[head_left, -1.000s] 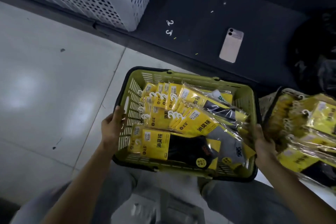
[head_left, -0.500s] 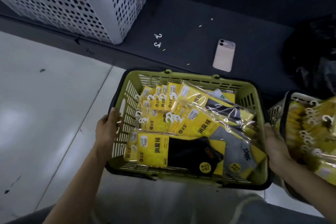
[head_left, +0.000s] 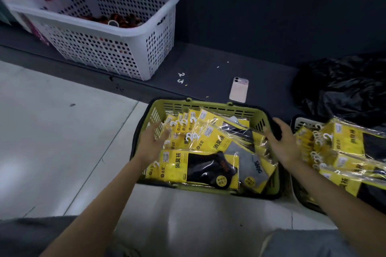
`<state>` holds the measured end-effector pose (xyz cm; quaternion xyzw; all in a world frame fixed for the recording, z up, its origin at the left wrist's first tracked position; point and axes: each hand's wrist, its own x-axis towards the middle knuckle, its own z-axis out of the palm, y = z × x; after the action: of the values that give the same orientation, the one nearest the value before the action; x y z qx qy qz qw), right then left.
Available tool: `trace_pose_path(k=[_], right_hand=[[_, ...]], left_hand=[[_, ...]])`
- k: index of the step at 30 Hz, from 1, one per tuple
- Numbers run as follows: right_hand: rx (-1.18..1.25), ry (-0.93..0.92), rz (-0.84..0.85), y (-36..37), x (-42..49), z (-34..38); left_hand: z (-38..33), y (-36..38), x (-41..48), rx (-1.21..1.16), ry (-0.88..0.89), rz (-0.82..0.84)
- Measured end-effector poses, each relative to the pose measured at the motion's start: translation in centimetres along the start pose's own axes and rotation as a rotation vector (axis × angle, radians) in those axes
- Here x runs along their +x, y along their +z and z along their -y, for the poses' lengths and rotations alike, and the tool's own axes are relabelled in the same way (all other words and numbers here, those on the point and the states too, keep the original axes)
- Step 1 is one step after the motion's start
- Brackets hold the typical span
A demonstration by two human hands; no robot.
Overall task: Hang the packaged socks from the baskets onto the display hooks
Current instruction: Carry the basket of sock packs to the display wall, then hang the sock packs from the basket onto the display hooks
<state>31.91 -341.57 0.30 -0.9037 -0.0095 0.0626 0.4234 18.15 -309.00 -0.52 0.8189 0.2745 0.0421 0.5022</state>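
A green basket (head_left: 211,104) stands on the floor in front of me, filled with several yellow packaged socks (head_left: 196,165) that carry white hooks. My left hand (head_left: 153,142) hovers open over the basket's left side, fingers spread, holding nothing. My right hand (head_left: 283,142) is at the basket's right rim, fingers apart, and I cannot tell whether it touches the rim. A second basket (head_left: 300,121) with more yellow sock packs (head_left: 342,144) stands to the right, partly cut off by the frame edge. No display hooks are in view.
A white perforated basket (head_left: 108,48) sits on the dark platform at the back left. A phone (head_left: 239,89) and two loose white hooks (head_left: 181,77) lie on the platform behind the green basket. A black plastic bag (head_left: 342,87) is at the right.
Both hands have let go of the green basket's sides. The left hand has come over the packs. The view has tilted up, showing more of the white basket.
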Motion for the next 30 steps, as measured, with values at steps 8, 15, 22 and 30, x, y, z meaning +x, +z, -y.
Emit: trace_pose_path(k=[8, 15, 22, 30], right_hand=[[-0.137, -0.099, 0.684, 2.8, -0.6, 4.9], [-0.384, -0.171, 0.823, 6.7, 4.2, 6.0], [-0.436, -0.251, 0.976, 8.6, 6.9, 6.3], [-0.364, -0.19, 1.075, 6.6, 6.5, 8.8]], left_hand=[[-3.2, 2.4, -1.7, 0.245, -0.003, 0.471], [-1.7, 5.3, 2.6, 0.323, -0.04, 0.472], [0.5, 6.8, 3.7, 0.194, -0.135, 0.316], [-2.6, 6.6, 1.4, -0.144, -0.18, 0.154]])
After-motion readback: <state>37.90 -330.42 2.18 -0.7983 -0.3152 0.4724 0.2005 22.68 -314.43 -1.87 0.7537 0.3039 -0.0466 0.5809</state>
